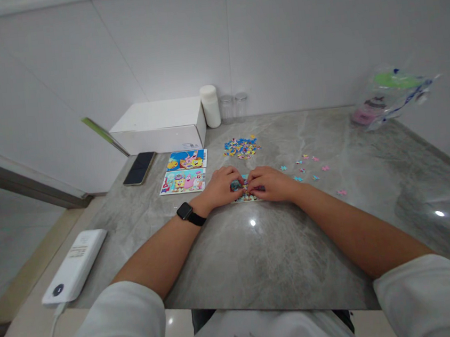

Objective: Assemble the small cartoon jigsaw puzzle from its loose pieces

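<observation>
Both my hands meet over a small jigsaw puzzle (pixel 247 198) in the middle of the table, and they cover most of it. My left hand (pixel 224 185), with a black watch on its wrist, curls its fingers down at the puzzle's left part. From the right, my right hand (pixel 270 182) presses bent fingers onto the puzzle. Whether either hand pinches a single piece is hidden. Loose puzzle pieces (pixel 298 179) in blue and pink lie scattered to the right. Behind my hands is a pile of mixed puzzle pieces (pixel 242 148).
Two cartoon picture cards (pixel 184 182) lie left of my hands, beside a phone (pixel 140 169). A white box (pixel 157 138), a white bottle (pixel 211 108) and two clear glasses (pixel 241 108) stand at the back. A plastic bag (pixel 390 97) sits back right, a power bank (pixel 74 266) front left.
</observation>
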`<action>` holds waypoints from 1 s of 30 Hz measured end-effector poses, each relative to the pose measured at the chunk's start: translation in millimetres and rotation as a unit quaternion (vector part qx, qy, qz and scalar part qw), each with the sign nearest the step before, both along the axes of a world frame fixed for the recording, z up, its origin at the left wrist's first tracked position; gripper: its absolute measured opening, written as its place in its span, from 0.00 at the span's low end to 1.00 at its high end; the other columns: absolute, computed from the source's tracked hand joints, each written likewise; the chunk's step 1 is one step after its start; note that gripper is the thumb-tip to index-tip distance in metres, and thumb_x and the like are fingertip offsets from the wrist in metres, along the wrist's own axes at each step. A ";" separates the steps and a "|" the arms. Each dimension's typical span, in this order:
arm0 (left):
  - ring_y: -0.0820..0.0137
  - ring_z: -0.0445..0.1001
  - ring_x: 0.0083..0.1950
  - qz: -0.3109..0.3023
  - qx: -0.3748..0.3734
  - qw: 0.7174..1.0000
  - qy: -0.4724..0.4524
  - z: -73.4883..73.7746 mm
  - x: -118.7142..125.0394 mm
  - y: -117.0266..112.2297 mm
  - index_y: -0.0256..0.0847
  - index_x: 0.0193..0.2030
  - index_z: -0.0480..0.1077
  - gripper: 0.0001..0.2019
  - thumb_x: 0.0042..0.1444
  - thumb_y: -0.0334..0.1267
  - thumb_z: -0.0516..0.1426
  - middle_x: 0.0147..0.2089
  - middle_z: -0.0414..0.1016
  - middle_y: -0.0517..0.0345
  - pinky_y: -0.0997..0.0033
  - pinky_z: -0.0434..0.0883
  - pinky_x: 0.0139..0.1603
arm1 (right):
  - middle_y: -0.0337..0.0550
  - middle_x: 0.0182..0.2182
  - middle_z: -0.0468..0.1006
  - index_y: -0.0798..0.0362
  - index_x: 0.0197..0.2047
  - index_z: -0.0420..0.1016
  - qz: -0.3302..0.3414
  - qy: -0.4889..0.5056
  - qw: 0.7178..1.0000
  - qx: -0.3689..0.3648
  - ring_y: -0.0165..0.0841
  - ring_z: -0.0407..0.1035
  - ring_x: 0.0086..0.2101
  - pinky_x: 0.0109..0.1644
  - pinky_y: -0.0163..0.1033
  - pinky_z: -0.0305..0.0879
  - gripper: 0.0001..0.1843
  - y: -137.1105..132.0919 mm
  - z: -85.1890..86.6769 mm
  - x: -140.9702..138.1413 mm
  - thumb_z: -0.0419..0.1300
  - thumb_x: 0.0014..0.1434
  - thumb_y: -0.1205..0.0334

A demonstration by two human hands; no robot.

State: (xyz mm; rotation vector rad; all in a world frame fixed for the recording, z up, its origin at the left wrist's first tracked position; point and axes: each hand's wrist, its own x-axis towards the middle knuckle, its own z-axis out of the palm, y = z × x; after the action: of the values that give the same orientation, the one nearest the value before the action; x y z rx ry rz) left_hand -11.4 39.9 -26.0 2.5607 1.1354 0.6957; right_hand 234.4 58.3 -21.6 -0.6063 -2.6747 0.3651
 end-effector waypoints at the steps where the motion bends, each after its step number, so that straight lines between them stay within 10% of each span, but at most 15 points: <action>1: 0.59 0.75 0.53 0.002 -0.001 1.000 0.001 -0.1 -0.2 0.2 0.43 0.44 0.79 0.09 0.61 0.44 0.66 0.50 0.76 0.51 0.57 0.69 0.56 | 0.46 0.42 0.84 0.48 0.42 0.88 -0.002 -0.003 1.000 0.000 0.39 0.76 0.44 0.52 0.44 0.67 0.10 -0.1 -0.3 0.1 0.65 0.62 0.68; 30: 0.59 0.74 0.53 0.005 0.002 1.000 0.016 -4.3 1.5 0.8 0.44 0.45 0.79 0.08 0.62 0.41 0.65 0.51 0.76 0.51 0.58 0.70 0.55 | 0.47 0.41 0.84 0.49 0.41 0.88 -0.014 -0.017 1.000 0.013 0.39 0.76 0.42 0.51 0.44 0.67 0.10 -4.2 2.3 -3.4 0.65 0.61 0.68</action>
State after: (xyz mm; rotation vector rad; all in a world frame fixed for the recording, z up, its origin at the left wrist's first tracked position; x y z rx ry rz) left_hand -9.9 40.7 -30.3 2.5817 1.1580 0.6616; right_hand 230.9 54.1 -19.3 -0.6471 -2.6960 0.3147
